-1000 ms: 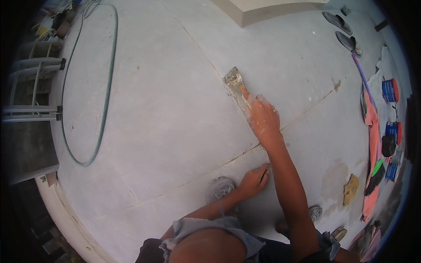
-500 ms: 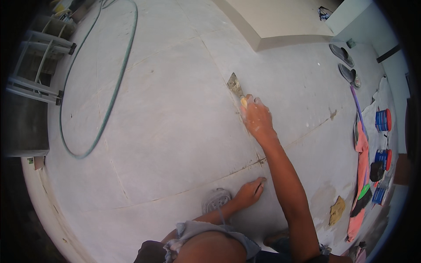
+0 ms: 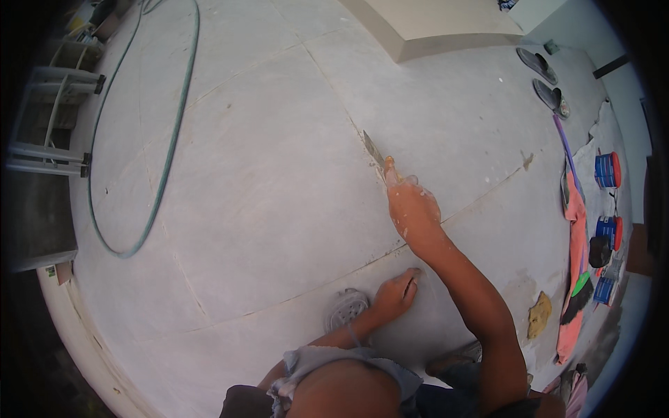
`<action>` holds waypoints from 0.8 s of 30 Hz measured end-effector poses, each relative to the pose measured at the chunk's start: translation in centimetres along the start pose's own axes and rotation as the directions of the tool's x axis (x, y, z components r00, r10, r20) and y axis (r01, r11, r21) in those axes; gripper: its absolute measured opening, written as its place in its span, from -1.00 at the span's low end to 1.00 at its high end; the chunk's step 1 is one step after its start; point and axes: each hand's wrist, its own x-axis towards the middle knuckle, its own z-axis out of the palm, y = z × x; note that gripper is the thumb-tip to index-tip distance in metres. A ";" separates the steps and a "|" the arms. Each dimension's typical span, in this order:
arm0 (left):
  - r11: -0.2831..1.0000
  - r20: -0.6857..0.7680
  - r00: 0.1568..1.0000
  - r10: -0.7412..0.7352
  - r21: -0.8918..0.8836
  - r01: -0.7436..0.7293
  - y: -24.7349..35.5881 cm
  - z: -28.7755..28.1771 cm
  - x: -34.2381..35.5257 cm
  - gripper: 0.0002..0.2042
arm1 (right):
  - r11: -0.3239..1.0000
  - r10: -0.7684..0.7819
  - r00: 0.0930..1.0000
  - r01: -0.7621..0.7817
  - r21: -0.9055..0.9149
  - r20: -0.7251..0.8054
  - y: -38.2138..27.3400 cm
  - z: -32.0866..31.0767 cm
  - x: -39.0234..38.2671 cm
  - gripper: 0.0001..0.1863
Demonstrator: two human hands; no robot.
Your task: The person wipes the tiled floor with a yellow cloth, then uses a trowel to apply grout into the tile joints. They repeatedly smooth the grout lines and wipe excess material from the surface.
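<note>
In my right hand [image 3: 414,207] is a putty knife [image 3: 373,148], its fingers closed round the handle. The blade is tilted nearly edge-on, along a joint line [image 3: 348,115] between the grey floor tiles. My left hand [image 3: 396,294] rests low over the floor, just on my side of another joint [image 3: 334,274]. Its fingers are curled together; whatever they hold, if anything, is hidden. My grey perforated clog [image 3: 348,306] shows beside the left wrist.
A green hose [image 3: 167,157] loops over the floor at left, near a metal ladder [image 3: 52,159]. At right lie slippers [image 3: 547,96], a broom [image 3: 578,296], a pink cloth [image 3: 577,233], blue tubs [image 3: 607,171] and a tan rag [image 3: 539,315]. A raised step [image 3: 453,43] stands ahead.
The putty knife has turned from showing its flat face to nearly edge-on, its tip now closer to the joint. My view has shifted slightly; my left hand stays curled near the floor.
</note>
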 end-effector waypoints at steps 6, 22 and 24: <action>0.999 -0.053 0.998 0.042 0.027 -0.041 -0.2 -0.2 0.2 -0.76 | 0.999 0.043 0.992 -0.040 -0.029 0.115 2.5 2.2 -8.0 -0.24; 0.714 -0.070 0.711 0.699 0.109 -0.691 8.7 -14.3 20.3 -0.57 | 0.668 -0.094 0.940 0.304 0.679 -0.329 4.2 3.8 4.1 -0.64; 0.757 0.070 0.764 0.641 0.107 -0.644 7.4 -15.4 22.9 -0.59 | 0.697 -0.159 0.929 0.345 0.628 -0.333 4.6 3.0 5.8 -0.62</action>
